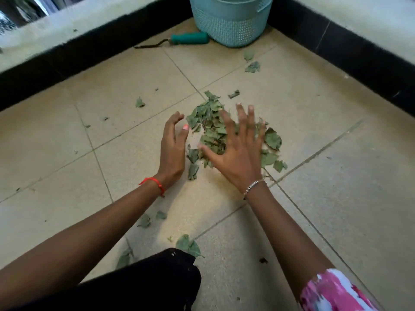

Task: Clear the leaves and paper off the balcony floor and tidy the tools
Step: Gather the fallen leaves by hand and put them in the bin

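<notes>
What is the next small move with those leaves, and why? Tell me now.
Probably draw both hands together to cup the leaf pile. The left hand stands on edge beside the pile, the right hand is spread open over it, neither holds anything, and the teal basket stands beyond.

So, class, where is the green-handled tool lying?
Head view, top centre: the green-handled tool lies on the floor along the black skirting, just left of the teal basket.

We see a beige tiled floor (336,176), a heap of dry green leaves (208,131) mid-frame, stray leaves (252,67) around it, a teal basket (231,23) top centre, a green-handled hand tool (189,38) just left of it
</notes>
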